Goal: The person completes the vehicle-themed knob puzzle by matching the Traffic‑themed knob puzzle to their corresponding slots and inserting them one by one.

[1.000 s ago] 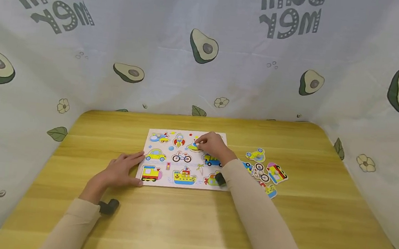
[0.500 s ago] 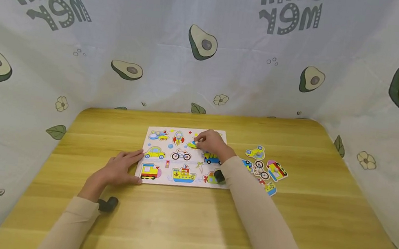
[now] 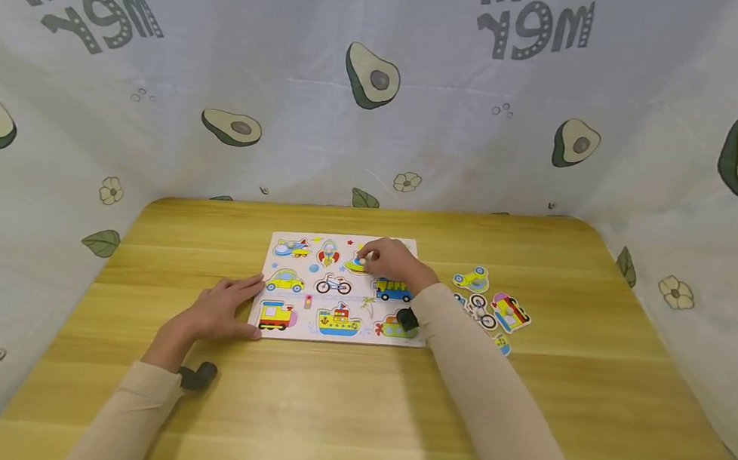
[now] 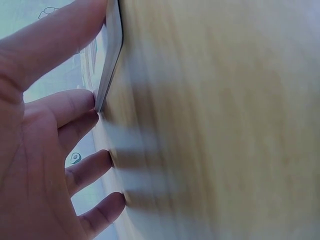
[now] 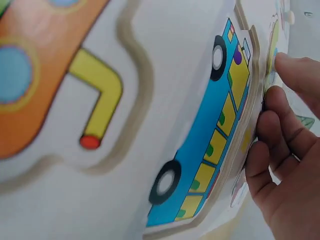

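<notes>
My left hand [image 3: 219, 310] rests spread at the left edge of a white peg puzzle board [image 3: 356, 342]. In the left wrist view its thumb and fingertips [image 4: 102, 157] meet the board's edge and the table. Over the board's top row, my right hand [image 3: 391, 260] pinches the knob of a yellow-green and blue puzzle piece [image 3: 354, 266], which looks like a flying saucer. That piece sits at or in its recess; how deep I cannot tell. Knobbed plane [image 3: 292, 248] and rocket [image 3: 328, 254] pieces lie to its left. A bus recess [image 5: 220, 150] shows beside my right fingers.
Right of the board lie several loose knobbed pieces: a yellow vehicle [image 3: 471, 279], a bicycle [image 3: 482, 313], a train [image 3: 510, 314] and a partly hidden piece [image 3: 502, 344]. My right forearm covers part of this pile. A printed curtain [image 3: 279, 60] surrounds the wooden table [image 3: 293, 419].
My right hand stays at the saucer piece, with only slight finger movement. The left hand keeps its place on the board's edge. The head view has shifted a little.
</notes>
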### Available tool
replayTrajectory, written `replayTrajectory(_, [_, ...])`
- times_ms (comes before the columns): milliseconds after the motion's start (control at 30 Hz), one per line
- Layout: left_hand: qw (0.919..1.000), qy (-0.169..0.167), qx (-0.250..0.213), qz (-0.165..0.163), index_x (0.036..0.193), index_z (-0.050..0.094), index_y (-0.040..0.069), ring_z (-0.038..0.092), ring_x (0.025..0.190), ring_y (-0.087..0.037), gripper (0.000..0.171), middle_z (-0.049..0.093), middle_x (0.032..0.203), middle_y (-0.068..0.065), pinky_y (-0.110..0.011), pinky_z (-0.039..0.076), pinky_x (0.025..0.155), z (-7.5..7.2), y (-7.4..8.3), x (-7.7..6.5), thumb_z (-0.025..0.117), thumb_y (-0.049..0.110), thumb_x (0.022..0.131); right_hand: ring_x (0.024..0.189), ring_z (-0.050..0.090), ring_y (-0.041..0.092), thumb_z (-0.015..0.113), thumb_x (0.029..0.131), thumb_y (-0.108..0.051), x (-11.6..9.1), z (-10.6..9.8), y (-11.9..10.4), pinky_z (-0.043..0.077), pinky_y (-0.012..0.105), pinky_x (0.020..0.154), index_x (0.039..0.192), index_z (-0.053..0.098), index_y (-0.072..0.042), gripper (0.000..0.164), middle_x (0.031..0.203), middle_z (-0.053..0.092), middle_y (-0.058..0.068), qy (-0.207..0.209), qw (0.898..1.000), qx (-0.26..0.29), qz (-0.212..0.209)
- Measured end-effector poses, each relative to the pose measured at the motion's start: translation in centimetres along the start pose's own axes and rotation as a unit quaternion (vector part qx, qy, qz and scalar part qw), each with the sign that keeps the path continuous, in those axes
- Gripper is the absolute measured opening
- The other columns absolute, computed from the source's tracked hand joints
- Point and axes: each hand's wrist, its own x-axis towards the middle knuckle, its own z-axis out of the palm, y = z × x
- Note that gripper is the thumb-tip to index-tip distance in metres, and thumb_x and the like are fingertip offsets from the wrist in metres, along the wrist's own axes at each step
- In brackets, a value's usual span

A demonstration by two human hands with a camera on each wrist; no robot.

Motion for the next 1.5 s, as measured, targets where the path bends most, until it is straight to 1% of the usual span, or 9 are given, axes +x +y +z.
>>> replayTrajectory(133, [1.0,-0.002,0.001,0.001,0.156,0.034,0.014,0.029,0.143,-0.044,0.096,0.026,0.166,-0.007,-0.066,0.028,0.108,0.2,0.0,0.1,0.08,0.047,0.078,0.079,0.049,0.019,0.057,0.098,-0.014,-0.5,-0.8,0.4,0.041,0.029,0.072,0.122,0.068,-0.013,0.027,0.094,0.063,0.008,0.023,0.999,-0.03,-0.037])
replayTrajectory(333, [1.0,-0.002,0.005,0.008,0.154,0.036,0.011,0.03,0.141,-0.047,0.096,0.028,0.165,-0.01,-0.069,0.03,0.107,0.2,0.3,0.2,0.081,0.048,0.077,0.087,0.057,0.022,0.062,0.095,-0.008,-3.5,-4.3,1.6,0.051,0.035,0.081,0.11,0.073,-0.007,0.019,0.099,0.066,0.008,0.048,0.987,-0.126,-0.082])
replayTrajectory(433, [0.9999,0.001,0.013,0.005,0.153,0.038,0.01,0.031,0.14,-0.048,0.096,0.03,0.164,-0.011,-0.07,0.031,0.106,0.1,0.3,0.1,0.082,0.046,0.076,0.09,0.06,0.025,0.062,0.094,-0.008,-5.2,-6.2,3.2,0.054,0.04,0.085,0.105,0.073,-0.004,0.016,0.1,0.067,0.011,0.055,0.986,-0.14,-0.075])
replayTrajectory(600, [0.9999,0.003,0.009,0.008,0.153,0.038,0.011,0.033,0.139,-0.047,0.097,0.029,0.164,-0.011,-0.07,0.032,0.105,0.3,0.6,0.5,0.082,0.047,0.075,0.087,0.061,0.025,0.063,0.092,-0.007,-8.2,-9.0,7.5,0.054,0.045,0.083,0.103,0.07,0.0,0.015,0.099,0.068,0.014,0.063,0.982,-0.171,-0.057])
replayTrajectory(767, [0.9999,-0.002,0.014,0.007,0.155,0.035,0.012,0.033,0.14,-0.047,0.099,0.028,0.165,-0.009,-0.069,0.031,0.106,0.5,0.7,0.8,0.082,0.049,0.075,0.083,0.06,0.024,0.063,0.092,-0.008,-11.2,-11.2,11.5,0.053,0.048,0.082,0.101,0.07,0.002,0.015,0.095,0.069,0.015,0.08,0.981,-0.176,-0.013])
replayTrajectory(900, [0.9998,0.004,0.019,0.004,0.155,0.034,0.012,0.033,0.139,-0.047,0.102,0.029,0.164,-0.01,-0.068,0.032,0.105,0.3,0.3,0.5,0.082,0.05,0.075,0.08,0.058,0.025,0.062,0.091,-0.011,-12.0,-11.3,13.2,0.052,0.046,0.08,0.099,0.07,0.002,0.017,0.091,0.069,0.015,0.091,0.981,-0.169,0.026])
replayTrajectory(1033, [0.9998,0.009,0.016,0.004,0.155,0.034,0.011,0.033,0.139,-0.046,0.101,0.029,0.164,-0.01,-0.067,0.032,0.105,0.2,-0.1,0.2,0.082,0.05,0.075,0.077,0.056,0.022,0.06,0.093,-0.018,-11.5,-10.4,13.9,0.048,0.037,0.072,0.098,0.071,0.0,0.021,0.088,0.069,0.012,0.087,0.983,-0.153,0.052])
replayTrajectory(1267, [0.9998,0.012,0.012,0.008,0.155,0.035,0.011,0.033,0.139,-0.044,0.098,0.028,0.165,-0.008,-0.066,0.032,0.106,0.2,-0.1,0.0,0.081,0.049,0.076,0.064,0.055,0.016,0.058,0.099,-0.029,-10.7,-8.6,13.8,0.042,0.027,0.059,0.099,0.069,0.001,0.032,0.078,0.065,0.008,0.087,0.986,-0.114,0.085])
replayTrajectory(1500, [0.9998,0.007,0.014,0.008,0.155,0.034,0.01,0.032,0.141,-0.046,0.098,0.027,0.165,-0.009,-0.067,0.031,0.106,0.1,-0.1,0.0,0.08,0.049,0.077,0.062,0.056,0.017,0.063,0.094,-0.041,-10.3,-7.8,12.9,0.042,0.026,0.055,0.093,0.066,-0.002,0.038,0.076,0.063,0.007,0.081,0.982,-0.119,0.125])
